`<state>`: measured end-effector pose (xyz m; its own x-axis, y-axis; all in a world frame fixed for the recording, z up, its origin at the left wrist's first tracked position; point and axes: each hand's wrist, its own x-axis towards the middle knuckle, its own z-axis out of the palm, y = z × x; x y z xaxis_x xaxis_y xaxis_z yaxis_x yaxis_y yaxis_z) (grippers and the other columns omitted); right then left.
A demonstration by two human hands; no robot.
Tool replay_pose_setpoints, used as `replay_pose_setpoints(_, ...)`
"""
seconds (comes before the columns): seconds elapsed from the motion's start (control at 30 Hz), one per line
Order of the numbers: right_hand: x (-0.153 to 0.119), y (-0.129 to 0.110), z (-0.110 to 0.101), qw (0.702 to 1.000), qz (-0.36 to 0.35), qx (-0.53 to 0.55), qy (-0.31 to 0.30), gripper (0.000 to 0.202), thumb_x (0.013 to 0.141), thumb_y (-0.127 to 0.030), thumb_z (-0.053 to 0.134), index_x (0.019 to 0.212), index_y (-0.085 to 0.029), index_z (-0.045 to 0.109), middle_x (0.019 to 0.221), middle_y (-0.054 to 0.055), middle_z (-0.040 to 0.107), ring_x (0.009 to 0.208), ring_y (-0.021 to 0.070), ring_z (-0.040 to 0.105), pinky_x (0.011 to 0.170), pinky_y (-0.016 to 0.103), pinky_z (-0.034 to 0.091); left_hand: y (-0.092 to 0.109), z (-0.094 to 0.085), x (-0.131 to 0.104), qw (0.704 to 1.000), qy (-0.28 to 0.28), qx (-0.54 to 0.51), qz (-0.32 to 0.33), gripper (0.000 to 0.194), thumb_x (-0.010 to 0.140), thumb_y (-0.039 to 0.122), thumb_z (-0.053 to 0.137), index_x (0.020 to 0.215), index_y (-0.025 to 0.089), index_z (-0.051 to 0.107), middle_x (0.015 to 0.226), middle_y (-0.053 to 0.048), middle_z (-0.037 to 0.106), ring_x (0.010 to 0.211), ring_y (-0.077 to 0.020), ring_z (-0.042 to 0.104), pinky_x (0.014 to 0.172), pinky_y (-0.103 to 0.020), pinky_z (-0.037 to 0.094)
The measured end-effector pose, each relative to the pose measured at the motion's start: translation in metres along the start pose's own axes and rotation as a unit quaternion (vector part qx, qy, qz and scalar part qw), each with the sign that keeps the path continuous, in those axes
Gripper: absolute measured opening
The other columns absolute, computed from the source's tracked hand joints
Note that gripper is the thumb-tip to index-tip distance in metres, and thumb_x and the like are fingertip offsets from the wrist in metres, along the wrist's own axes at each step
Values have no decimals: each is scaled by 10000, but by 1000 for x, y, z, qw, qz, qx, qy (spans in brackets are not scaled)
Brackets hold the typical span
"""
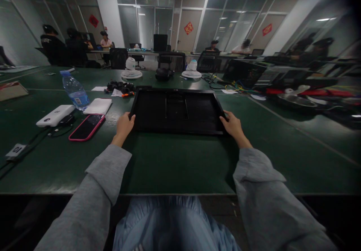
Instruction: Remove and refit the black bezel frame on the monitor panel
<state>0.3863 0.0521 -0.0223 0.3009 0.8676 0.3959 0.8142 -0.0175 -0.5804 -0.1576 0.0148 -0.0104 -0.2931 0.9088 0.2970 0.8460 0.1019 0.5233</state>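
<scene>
A wide, shallow black rectangular panel (149, 112), shaped like a monitor housing, is at the green table in front of me. Its rim is raised, and a narrow rectangular outline runs across its middle. My left hand (125, 126) grips the left edge, thumb on top and fingers partly hidden. Opposite it, my right hand (232, 126) is closed on the right edge. I cannot tell whether the panel rests fully on the table. To the left of my left hand lies a smartphone (87, 127) in a pink case.
On the left are a water bottle (75, 91), a white pad (98, 106) and a white device (55, 115) with cables. Two white fans (131, 73) stand beyond the panel. Cables (235, 86) and a pan-like object (296, 100) lie right. Several people sit farther back.
</scene>
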Motion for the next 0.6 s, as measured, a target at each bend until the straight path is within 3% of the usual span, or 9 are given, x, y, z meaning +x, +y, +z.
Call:
replay_pose_setpoints(0.13, -1, -6, -3, 987, 55, 143, -56, 613, 878, -424, 698, 1438, -185, 626, 1058, 130, 788, 989, 327, 761, 930, 534, 616, -3, -3, 4, 999, 1, -42, -23, 496, 1041, 512, 480, 1233, 148, 756, 1245, -193, 773, 1204, -341, 711, 1027, -411, 507)
replay_pose_setpoints(0.23, -4, -12, -11, 945, 116, 279, -125, 721, 856, -347, 728, 1543, -247, 535, 1112, 103, 796, 943, 288, 777, 853, 477, 661, -5, -9, 7, 998, -9, -39, -43, 510, 1016, 562, 514, 1153, 159, 795, 1196, -169, 794, 1170, -324, 720, 993, -381, 517)
replay_pose_setpoints(0.33, -7, -15, -17, 915, 140, 339, -167, 757, 826, -282, 751, 1551, -276, 536, 1151, 87, 799, 957, 265, 783, 863, 426, 670, -6, -14, 6, 998, -2, -2, -60, 530, 1000, 587, 525, 1129, 162, 815, 1168, -168, 801, 1142, -333, 719, 970, -392, 522)
replay_pose_setpoints(0.47, -5, -16, -12, 916, 149, 348, -131, 749, 829, -316, 780, 1542, -238, 564, 1159, 103, 797, 986, 275, 782, 864, 411, 673, -5, -16, 4, 998, 18, 37, -56, 557, 1014, 606, 487, 1109, 175, 828, 1141, -180, 801, 1130, -357, 715, 971, -429, 524)
replay_pose_setpoints(0.6, -2, -14, -2, 920, 134, 354, -99, 767, 791, -237, 768, 1534, -244, 577, 1067, 69, 808, 898, 269, 785, 825, 443, 683, -7, -14, 4, 997, 27, 54, -53, 512, 1065, 463, 403, 1114, 167, 817, 1180, -194, 788, 1173, -353, 705, 1019, -443, 516)
